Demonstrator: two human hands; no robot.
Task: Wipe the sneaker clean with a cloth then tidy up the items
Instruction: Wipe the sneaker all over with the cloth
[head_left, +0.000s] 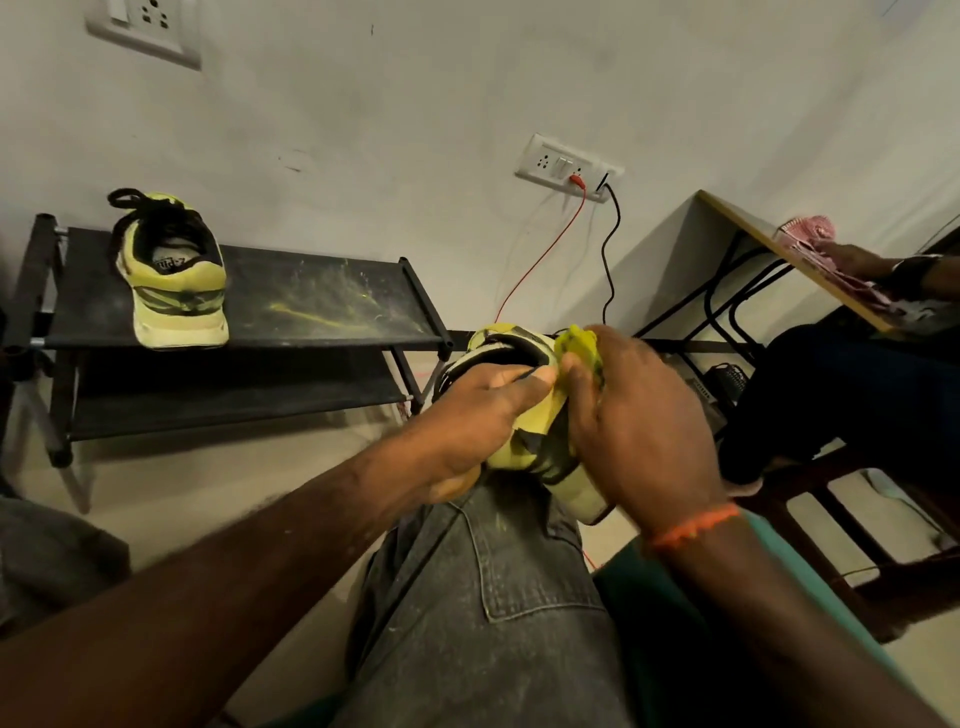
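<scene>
Nearest the lens I see a knee in grey jeans (498, 597), dusted with pale specks, and both forearms reach out over it. On the knee rests the sneaker (524, 441), yellow-green with black panels, its opening turned up toward the wall. Left hand (467, 421) grips it from the left side: the fingers curl over the collar with their tips at the black lining, thumb underneath out of sight. Right hand (644, 431) is closed round a yellow cloth (582, 348), which bunches out just above its fingers and lies pressed against the right flank of the shoe; the thumb pinches cloth against the upper, right beside the left fingertips. An orange thread band (691, 527) circles the right wrist.

Well beyond the left fingers, a second sneaker (174, 275) stands heel-toward-me on the top shelf of a black shoe rack (322, 332), whose surface is streaked with yellow powder. Past the right fingers, a red wire (540, 260) and a black cable (610, 260) drop from a wall socket (566, 166). Farther right, another person's hand (852, 265) rests on a tilted board (769, 249).
</scene>
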